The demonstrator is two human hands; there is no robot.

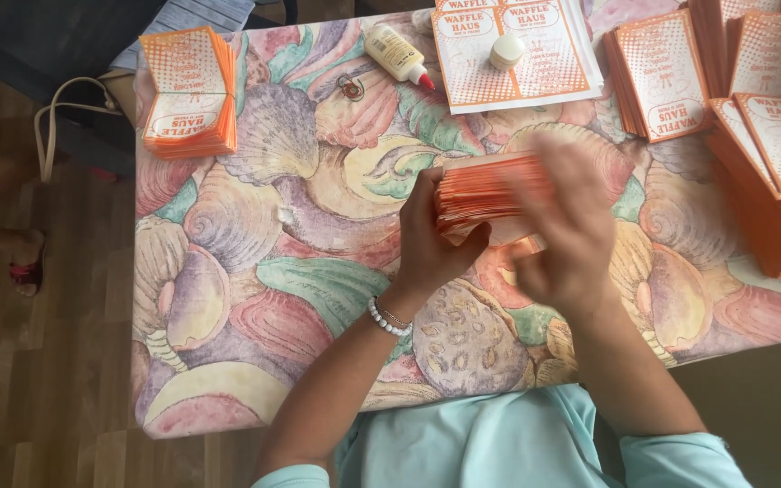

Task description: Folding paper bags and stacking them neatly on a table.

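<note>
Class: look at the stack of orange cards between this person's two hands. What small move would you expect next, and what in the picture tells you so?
Probably tap the orange card stack square. The left hand grips its end, the blurred right hand covers the other, and its edges look uneven.

Glue bottle (396, 52) lies at 12 o'clock, cream with red tip. Printed orange-white sheet (512, 54) sits beside it, orange card stacks (190, 90) at 10 and (770, 172) at 2.
</note>
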